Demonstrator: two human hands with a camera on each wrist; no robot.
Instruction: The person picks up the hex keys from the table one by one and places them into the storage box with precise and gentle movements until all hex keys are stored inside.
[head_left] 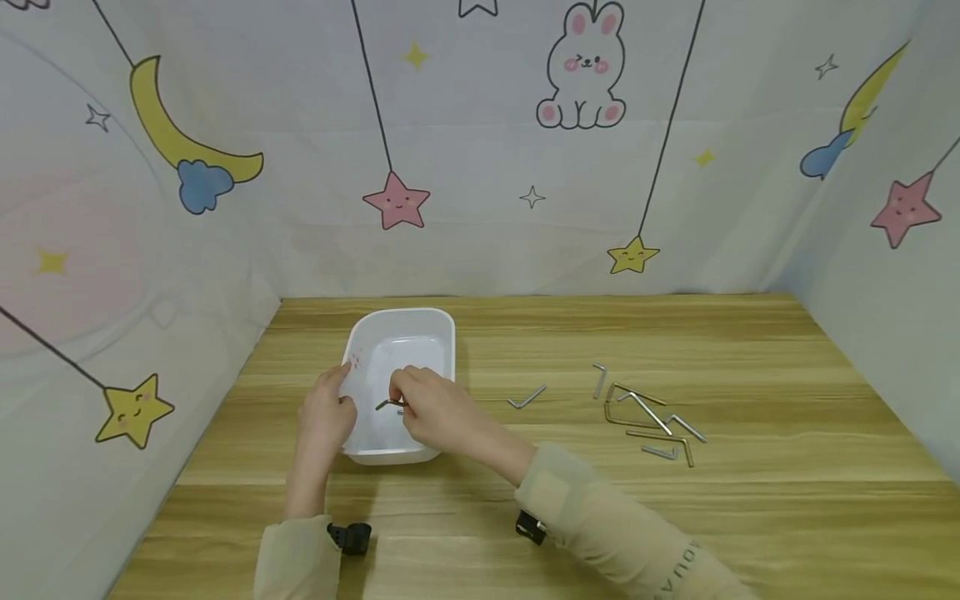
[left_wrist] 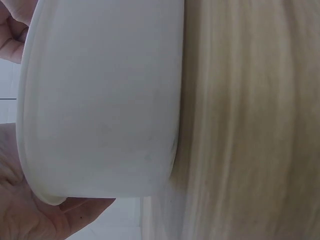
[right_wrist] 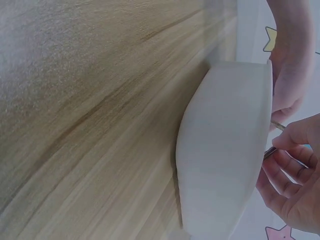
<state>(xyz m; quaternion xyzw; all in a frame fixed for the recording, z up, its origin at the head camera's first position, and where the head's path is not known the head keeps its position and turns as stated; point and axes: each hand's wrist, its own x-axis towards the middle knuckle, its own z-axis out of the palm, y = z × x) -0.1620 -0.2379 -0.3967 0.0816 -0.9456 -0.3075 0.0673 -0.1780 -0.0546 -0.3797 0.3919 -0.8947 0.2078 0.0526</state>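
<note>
White and smooth-walled, the rounded rectangular tray [head_left: 408,323] stands on the wood-grained counter [head_left: 780,400], its long axis running away from the person. The right hand [head_left: 442,410] is positioned over the tray's interior, thumb and fingertips pinched together on a bronze-coloured, L-shaped metal hex key [head_left: 388,402]. Governing relation: the key lies above the tray floor and projects leftward from the fingertips, toward the left hand [head_left: 326,410]. Its exposed portion runs roughly across the tray's long axis; the fingers cover the remainder, so full orientation cannot be determined. A small grey piece [head_left: 401,412] shows beside the fingers; whether gripped or loose is unclear. The left hand grips the tray's left wall, thumb at the rim. The right hand is nearer the silver L-shaped hex key [head_left: 532,397], right of the tray, and the mixed cluster of hex keys [head_left: 656,436] farther right.
</note>
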